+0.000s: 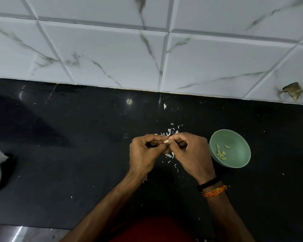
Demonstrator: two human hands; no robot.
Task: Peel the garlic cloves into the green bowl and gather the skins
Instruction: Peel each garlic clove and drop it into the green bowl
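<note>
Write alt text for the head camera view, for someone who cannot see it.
Two bare hands, left hand and right hand, pinch one garlic clove between them above a black counter. Beside the right hand stands a green bowl holding several peeled cloves, and white skins lie scattered around the hands.
</note>
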